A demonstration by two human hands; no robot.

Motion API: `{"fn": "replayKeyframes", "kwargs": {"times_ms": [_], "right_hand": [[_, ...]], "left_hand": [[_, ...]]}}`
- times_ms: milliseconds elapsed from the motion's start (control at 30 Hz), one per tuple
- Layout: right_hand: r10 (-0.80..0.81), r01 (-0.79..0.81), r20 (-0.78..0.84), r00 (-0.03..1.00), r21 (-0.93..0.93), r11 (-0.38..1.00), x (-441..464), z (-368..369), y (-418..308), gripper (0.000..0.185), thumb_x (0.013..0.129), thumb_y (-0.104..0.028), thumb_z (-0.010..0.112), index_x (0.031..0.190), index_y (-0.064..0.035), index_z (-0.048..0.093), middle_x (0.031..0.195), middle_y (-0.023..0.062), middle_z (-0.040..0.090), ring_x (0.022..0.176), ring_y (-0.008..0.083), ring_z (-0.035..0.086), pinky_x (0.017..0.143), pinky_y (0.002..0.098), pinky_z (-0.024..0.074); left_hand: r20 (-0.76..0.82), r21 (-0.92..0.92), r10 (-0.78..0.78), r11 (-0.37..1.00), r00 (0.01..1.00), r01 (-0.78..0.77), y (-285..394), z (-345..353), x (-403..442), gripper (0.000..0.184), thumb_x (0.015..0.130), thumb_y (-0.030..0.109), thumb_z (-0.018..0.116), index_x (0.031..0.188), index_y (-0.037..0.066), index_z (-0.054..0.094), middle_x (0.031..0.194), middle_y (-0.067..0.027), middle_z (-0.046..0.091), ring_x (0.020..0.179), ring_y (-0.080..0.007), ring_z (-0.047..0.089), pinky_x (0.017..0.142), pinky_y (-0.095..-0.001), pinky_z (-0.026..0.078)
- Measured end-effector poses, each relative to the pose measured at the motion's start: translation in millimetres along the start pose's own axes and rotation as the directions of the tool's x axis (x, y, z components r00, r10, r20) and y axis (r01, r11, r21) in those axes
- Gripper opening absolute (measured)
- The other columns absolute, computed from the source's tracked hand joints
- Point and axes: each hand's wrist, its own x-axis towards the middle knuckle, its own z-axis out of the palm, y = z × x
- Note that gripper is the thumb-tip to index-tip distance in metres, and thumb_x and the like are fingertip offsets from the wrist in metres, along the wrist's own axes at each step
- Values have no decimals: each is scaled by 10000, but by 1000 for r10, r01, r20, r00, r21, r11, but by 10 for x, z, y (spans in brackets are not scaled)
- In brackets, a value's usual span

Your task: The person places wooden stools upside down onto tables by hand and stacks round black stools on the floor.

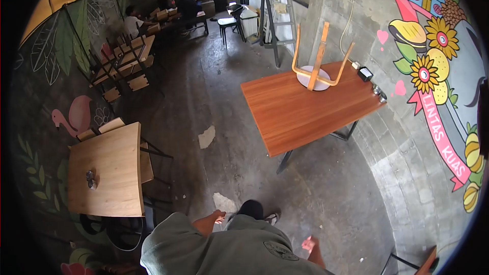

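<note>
Patchy concrete floor [326, 193] below right hand [309, 244]; rectangular reddish-wood table [300, 107].

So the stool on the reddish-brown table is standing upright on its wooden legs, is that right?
Not quite: the stool on the reddish-brown table is upside down. The head view shows its round seat resting on the tabletop and its wooden legs pointing up.

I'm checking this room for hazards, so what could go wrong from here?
The upturned stool might slide off the reddish table if that table is bumped. Its raised legs could snag a passing arm. The small containers on the pale table might tip if jolted.
</note>
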Motion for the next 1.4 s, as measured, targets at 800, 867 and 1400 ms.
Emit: {"fn": "replayKeyframes", "kwargs": {"times_ms": [800, 867, 1400], "right_hand": [[-464, 468, 89, 881, -303, 831, 1706, -70, -6018, 239, 870, -207, 442, 931, -19, 576, 701, 122, 610, 524, 215, 591, 466, 317, 496], [-601, 598, 86, 794, -287, 749, 1760, 17, -6451, 211, 878, -200, 438, 881, -31, 566, 674, 86, 591, 507, 164, 565, 451, 286, 475], [-854, 922, 379, 356, -290, 256, 2215, 1554, -10034, 716, 753, -160, 676, 1362, -77, 307, 1337, 148, 380, 1150, 268, 432, 948, 387, 385]], "left_hand": [[-814, 2, 512, 477, 276, -879, 6729, 136, 339, 185, 811, 150, 612, 932, 24, 553, 803, -136, 628, 731, -252, 632, 659, -358, 503], [-723, -38, 640, 340, 261, -940, 7372, 216, 188, 319, 795, 182, 636, 1025, 2, 508, 913, -151, 606, 808, -259, 611, 701, -358, 502], [-734, -149, 529, 486, 426, -861, 9878, 602, -337, 693, 763, 531, 671, 1032, -50, 406, 938, -221, 558, 866, -309, 574, 757, -384, 467]]}}
